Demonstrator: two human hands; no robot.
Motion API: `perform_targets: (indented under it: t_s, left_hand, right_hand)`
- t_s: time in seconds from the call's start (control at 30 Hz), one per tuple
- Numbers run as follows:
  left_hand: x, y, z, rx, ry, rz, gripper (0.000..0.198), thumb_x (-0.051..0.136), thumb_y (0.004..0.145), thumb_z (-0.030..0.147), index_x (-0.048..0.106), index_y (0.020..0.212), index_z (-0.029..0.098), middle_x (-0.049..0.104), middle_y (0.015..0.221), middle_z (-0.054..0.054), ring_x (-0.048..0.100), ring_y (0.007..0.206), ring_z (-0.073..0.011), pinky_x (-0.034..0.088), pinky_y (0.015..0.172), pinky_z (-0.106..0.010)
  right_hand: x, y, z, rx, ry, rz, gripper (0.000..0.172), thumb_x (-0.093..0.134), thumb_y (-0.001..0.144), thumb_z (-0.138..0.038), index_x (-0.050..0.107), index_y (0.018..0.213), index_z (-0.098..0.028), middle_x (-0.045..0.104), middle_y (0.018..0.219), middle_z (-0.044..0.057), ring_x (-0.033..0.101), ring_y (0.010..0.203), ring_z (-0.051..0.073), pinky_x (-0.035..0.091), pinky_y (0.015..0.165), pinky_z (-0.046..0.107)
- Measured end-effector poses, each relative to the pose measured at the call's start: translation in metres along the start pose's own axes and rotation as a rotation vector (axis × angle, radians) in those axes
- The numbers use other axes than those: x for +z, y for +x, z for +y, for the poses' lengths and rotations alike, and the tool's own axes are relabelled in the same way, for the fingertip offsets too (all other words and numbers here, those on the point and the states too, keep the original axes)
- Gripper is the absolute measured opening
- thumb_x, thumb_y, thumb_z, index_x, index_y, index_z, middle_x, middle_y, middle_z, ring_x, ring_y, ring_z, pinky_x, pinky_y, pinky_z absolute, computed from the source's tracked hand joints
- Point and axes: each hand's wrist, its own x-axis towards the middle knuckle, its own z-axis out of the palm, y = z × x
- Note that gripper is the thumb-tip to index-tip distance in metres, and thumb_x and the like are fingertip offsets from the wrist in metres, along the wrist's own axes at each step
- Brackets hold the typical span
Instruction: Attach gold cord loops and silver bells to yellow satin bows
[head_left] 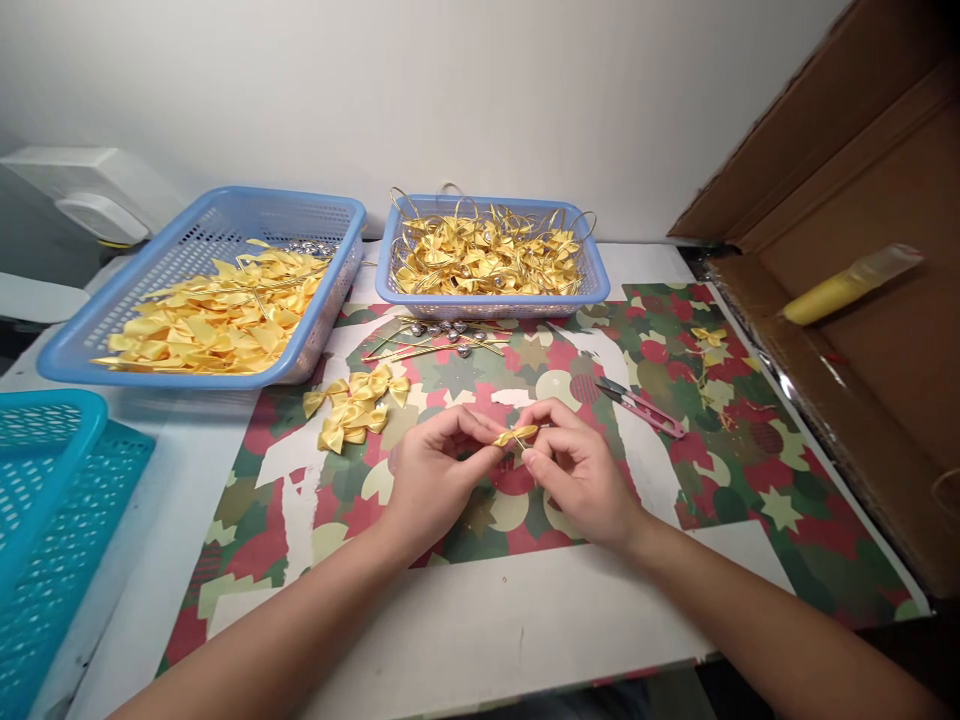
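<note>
Both my hands meet over the middle of the patterned mat (750, 480). My left hand (435, 475) and my right hand (577, 470) pinch a small yellow satin bow (516, 435) between their fingertips, one hand at each end. A little pile of the same yellow bows (356, 405) lies just left of my left hand. Gold wire pieces with small silver beads (442, 338) lie beyond my hands, in front of the baskets.
A large blue basket (90, 335) of yellow bows stands at the back left. A smaller blue basket (491, 300) holds bows with gold loops. Pink thread snips (645, 408) lie to the right. A teal basket (52, 500) sits at the left edge, an open cardboard box (862, 330) at the right.
</note>
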Motion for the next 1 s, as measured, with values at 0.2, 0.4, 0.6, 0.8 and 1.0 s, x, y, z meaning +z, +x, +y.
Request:
perform_targets:
  t_s: [0.2,0.4,0.6,0.8,1.0]
  left_hand:
    - [0.0016,-0.001,-0.0016,0.067,0.117,0.05,0.013,0.073,0.071,0.014,0.062,0.064,0.017,0.069,0.073,-0.001,0.066,0.069,-0.0138,0.057,0.062,-0.023]
    - [0.0004,-0.0024,-0.0019,0.106,0.203,0.064,0.013,0.071,0.07,0.013,0.062,0.063,0.018,0.07,0.073,-0.002,0.067,0.069,-0.0144,0.056,0.063,-0.024]
    - [0.0007,-0.0038,-0.0038,0.145,0.211,0.013,0.014,0.069,0.071,0.01,0.062,0.063,0.018,0.072,0.074,-0.002,0.068,0.069,-0.0152,0.056,0.063,-0.025]
    - [0.0012,-0.0033,0.0002,0.103,0.116,0.053,0.014,0.071,0.072,0.013,0.06,0.064,0.018,0.07,0.075,-0.002,0.067,0.07,-0.0137,0.056,0.063,-0.023]
    - [-0.0007,-0.0023,0.0032,0.035,-0.036,0.027,0.018,0.075,0.072,0.017,0.057,0.066,0.018,0.07,0.075,-0.002,0.068,0.069,-0.0151,0.058,0.062,-0.025]
  right_hand:
    - [0.0024,0.0,0.0009,0.0,-0.012,0.022,0.029,0.052,0.084,-0.015,0.043,0.056,-0.017,0.05,0.094,0.006,0.052,0.082,0.015,0.042,0.06,0.025]
    - [0.0016,0.0004,0.0024,0.025,0.0,0.0,0.029,0.052,0.085,-0.016,0.042,0.057,-0.017,0.046,0.091,0.005,0.05,0.082,0.014,0.039,0.058,0.025]
    - [0.0018,0.0018,0.0024,0.047,-0.009,-0.014,0.033,0.05,0.089,-0.023,0.042,0.058,-0.018,0.042,0.085,0.004,0.048,0.081,0.015,0.04,0.06,0.025]
    - [-0.0006,0.0016,0.0045,-0.003,-0.011,-0.005,0.027,0.055,0.09,-0.031,0.056,0.067,-0.019,0.045,0.089,0.004,0.051,0.082,0.015,0.045,0.063,0.026]
    - [-0.0046,0.0021,0.0089,-0.121,-0.026,0.017,0.014,0.069,0.082,-0.028,0.057,0.079,-0.022,0.06,0.092,0.005,0.058,0.091,0.019,0.05,0.077,0.032]
